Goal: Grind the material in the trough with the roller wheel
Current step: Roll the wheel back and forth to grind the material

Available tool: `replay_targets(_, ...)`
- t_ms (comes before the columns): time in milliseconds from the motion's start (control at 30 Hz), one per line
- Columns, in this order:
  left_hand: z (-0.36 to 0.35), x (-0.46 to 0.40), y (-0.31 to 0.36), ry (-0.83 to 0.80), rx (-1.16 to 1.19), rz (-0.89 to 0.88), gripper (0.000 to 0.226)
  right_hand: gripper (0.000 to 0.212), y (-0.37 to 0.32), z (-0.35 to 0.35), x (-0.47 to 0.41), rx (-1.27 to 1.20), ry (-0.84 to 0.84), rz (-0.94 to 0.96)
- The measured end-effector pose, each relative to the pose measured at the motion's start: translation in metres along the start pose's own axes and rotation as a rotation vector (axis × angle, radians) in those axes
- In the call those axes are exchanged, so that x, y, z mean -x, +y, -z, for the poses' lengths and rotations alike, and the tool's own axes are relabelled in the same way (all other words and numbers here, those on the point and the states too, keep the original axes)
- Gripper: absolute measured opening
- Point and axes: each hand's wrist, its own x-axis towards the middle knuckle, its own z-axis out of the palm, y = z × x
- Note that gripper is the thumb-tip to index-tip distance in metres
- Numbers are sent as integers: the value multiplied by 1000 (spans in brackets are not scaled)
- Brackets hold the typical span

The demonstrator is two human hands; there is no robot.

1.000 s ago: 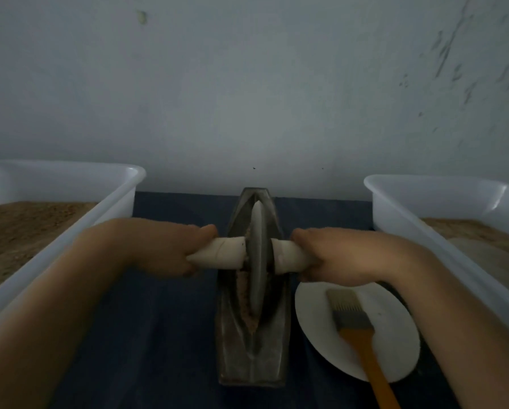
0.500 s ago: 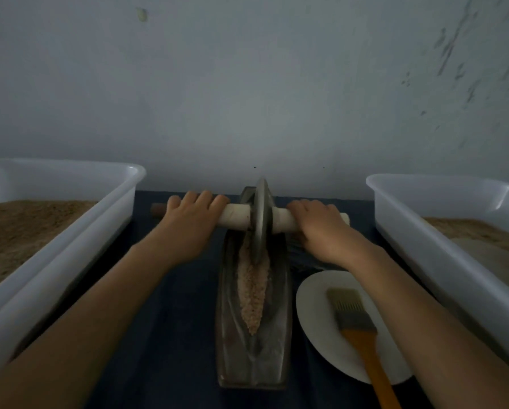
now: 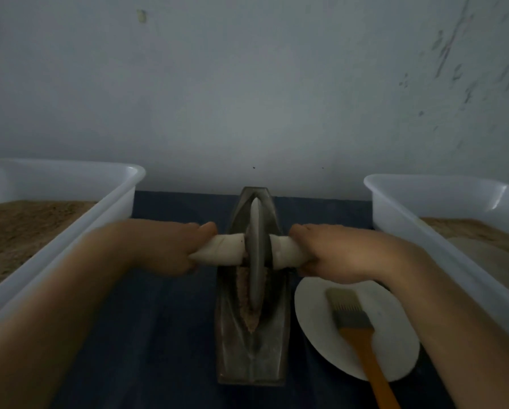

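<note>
A narrow grey metal trough (image 3: 251, 355) lies lengthwise on the dark blue table in front of me. Brown ground material (image 3: 243, 302) fills its groove, partly hidden by the wheel. The grey roller wheel (image 3: 255, 255) stands upright in the groove, near the trough's middle. A pale axle handle (image 3: 226, 253) runs through the wheel to both sides. My left hand (image 3: 164, 246) grips the left half of the handle. My right hand (image 3: 333, 252) grips the right half.
A white plastic tub (image 3: 70, 231) with brown powder stands at the left, and a second white tub (image 3: 424, 231) at the right. A white plate (image 3: 315, 317) beside the trough carries a brush with an orange handle (image 3: 353, 323). A grey wall rises behind.
The wheel has rolled back toward me from the trough's far end to its middle, covering much of the material. Both hands came back with the handle.
</note>
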Motion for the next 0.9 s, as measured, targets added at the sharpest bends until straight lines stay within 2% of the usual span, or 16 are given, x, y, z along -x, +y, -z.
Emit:
replay_targets(67,4,11,5,-50,-16,-34,29,28,-5,7,13,-24,-83,31)
replay_targets(167,7,14,9,-50,-34,-47,26,31,-6,9,18,-19,-114,28)
replay_targets(300,3,-5,5,24,-27,-2,31,28,0,2,0,-59,-41,-35)
replay_targets(400,-7,-27,-5,189,-87,88,37,32,10,-13,-22,30,157,-93)
replay_targets(533,-26,-53,-14,566,-185,137,47,43,25,-33,-48,121,472,-80)
replay_targets(600,-32,-60,-15,678,-233,140,56,45,31,-38,-53,117,532,-92)
replay_targets(667,-32,-62,-13,725,-259,130,57,46,33,-41,-53,124,524,-108)
replay_targets(767,-26,-55,-9,631,-232,149,49,43,29,-38,-48,120,443,-111)
replay_targets(900,-11,-29,-5,229,-91,122,45,35,11,-20,-30,126,263,-79)
